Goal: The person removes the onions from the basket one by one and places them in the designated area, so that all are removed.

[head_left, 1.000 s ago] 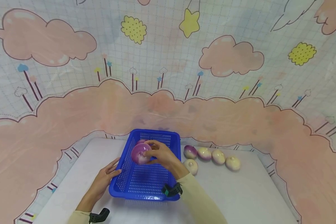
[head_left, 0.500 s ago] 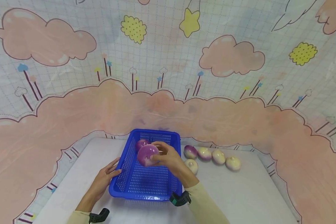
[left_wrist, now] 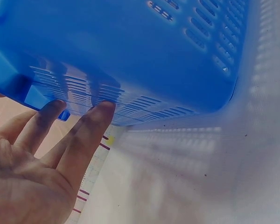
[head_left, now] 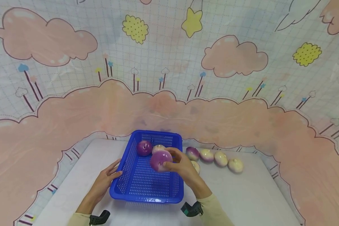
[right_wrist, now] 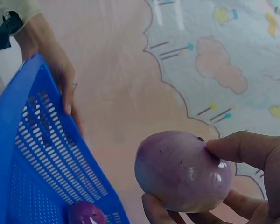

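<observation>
My right hand [head_left: 182,166] grips a glossy purple-and-white onion [head_left: 161,161] between thumb and fingers, above the inside of the blue plastic basket [head_left: 147,200]. Up close in the right wrist view, the onion [right_wrist: 182,172] shows pale purple with a whitish underside. My left hand [head_left: 104,180] holds the basket's left side, thumb over the rim. In the left wrist view the fingers [left_wrist: 86,140] lie long against the perforated outer wall. Inside the basket, at the far end, sit a purple onion [head_left: 144,148] and a paler onion [head_left: 158,148], the latter partly hidden by the held one.
Right of the basket, a row of several onions [head_left: 221,158] lies on the white table [head_left: 243,197]. One whitish onion [head_left: 196,167] nearer the basket is partly covered by my right hand. A cloud-patterned cloth [head_left: 169,116] hangs behind the table.
My right hand has moved right with the onion, from the basket's left half toward its right side. The two onions inside now show more. My left hand and the basket have stayed put.
</observation>
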{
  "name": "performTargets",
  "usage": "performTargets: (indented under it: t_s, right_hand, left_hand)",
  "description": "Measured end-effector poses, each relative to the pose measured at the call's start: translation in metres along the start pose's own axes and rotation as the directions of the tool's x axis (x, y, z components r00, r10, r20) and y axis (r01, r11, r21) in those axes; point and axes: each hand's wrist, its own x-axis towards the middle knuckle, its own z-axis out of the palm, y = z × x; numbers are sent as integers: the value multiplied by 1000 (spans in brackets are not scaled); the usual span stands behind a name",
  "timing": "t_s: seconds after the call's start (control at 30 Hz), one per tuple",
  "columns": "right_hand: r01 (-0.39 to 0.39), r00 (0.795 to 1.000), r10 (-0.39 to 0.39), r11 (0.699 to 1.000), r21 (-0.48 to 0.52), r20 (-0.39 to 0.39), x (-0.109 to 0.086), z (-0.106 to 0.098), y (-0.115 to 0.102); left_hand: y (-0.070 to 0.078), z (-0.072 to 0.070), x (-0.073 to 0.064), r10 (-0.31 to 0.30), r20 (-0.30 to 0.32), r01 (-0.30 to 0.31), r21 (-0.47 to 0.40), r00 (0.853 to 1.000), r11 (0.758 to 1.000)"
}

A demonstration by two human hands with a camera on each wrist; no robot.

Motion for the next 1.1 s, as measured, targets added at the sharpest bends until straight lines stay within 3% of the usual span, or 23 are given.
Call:
performTargets:
  t_s: [0.3,0.57,1.1]
  right_hand:
    - [-32,998,30,999,-35,-51,-11,-15,8]
    - [-13,996,10,999,-36,-88,-23,-31,10]
    - [-78,973,66,996,-47,-223,-41,-63,27]
  left_hand:
    - [-2,0,0,-2,-7,2,14,1000,1000]
    - [-1,0,-2,17,-7,-17,23,1000,1000]
    - [-3,-1,-1,23,4,-23,20,1000,1000]
